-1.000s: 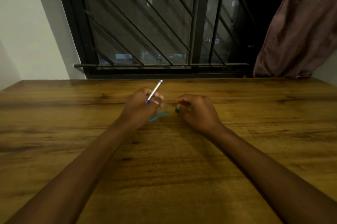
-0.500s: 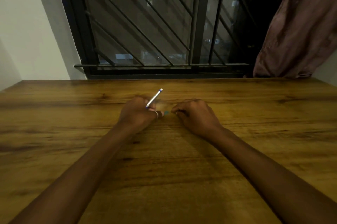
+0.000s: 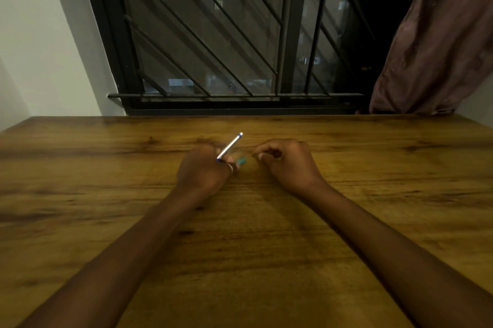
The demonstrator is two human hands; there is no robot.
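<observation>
My left hand (image 3: 204, 170) rests on the wooden table (image 3: 240, 234) and grips a thin silver pen part (image 3: 230, 146) that points up and to the right. A small teal piece (image 3: 241, 160) sticks out at that hand's fingertips; whether it lies on the table or is held I cannot tell. My right hand (image 3: 286, 161) lies a short way to the right with its fingers curled in. What, if anything, those fingers pinch is hidden. There is a small gap between the two hands.
A barred dark window (image 3: 213, 34) stands behind the table's far edge. A brownish curtain (image 3: 437, 42) hangs at the back right. A white wall (image 3: 40, 47) is at the left.
Both hands have sunk lower onto the table. The long teal piece that showed under my left hand is now mostly hidden. My right hand has moved slightly away to the right.
</observation>
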